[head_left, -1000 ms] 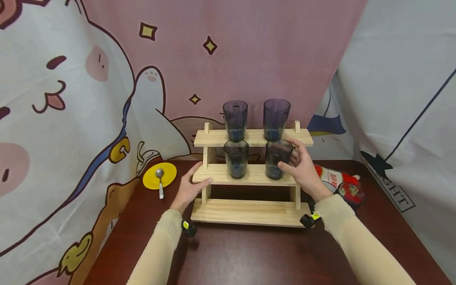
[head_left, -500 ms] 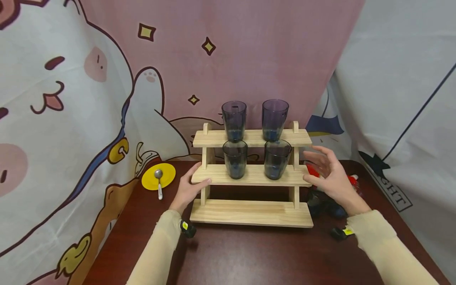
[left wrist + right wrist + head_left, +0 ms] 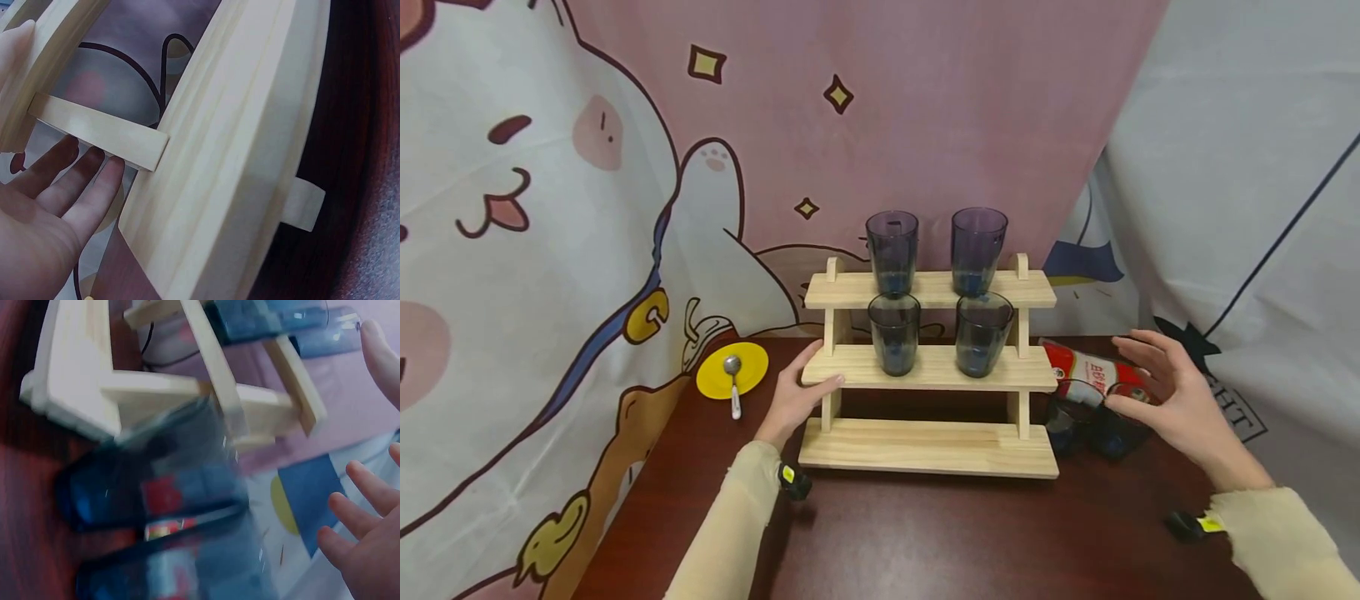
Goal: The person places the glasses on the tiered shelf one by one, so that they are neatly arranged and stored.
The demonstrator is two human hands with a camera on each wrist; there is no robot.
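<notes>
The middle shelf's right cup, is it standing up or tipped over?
Standing up: the cup has its rim on top and its base on the middle shelf.

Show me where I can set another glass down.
Free: the bottom shelf, end to end; the table in front of the rack, between the sleeves. Crowded: right of the rack, where two glasses stand before the red packet, the right hand close by.

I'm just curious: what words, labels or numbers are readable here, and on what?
"HT": on the white curtain at the picture's right; anything before it is at least partly hidden by the right hand.
Red-and-white packet: printed characters, too small to read surely.
Print seen through the glasses in the right wrist view: too blurred.
Yellow wrist tags: too small.
No readable numbers.
</notes>
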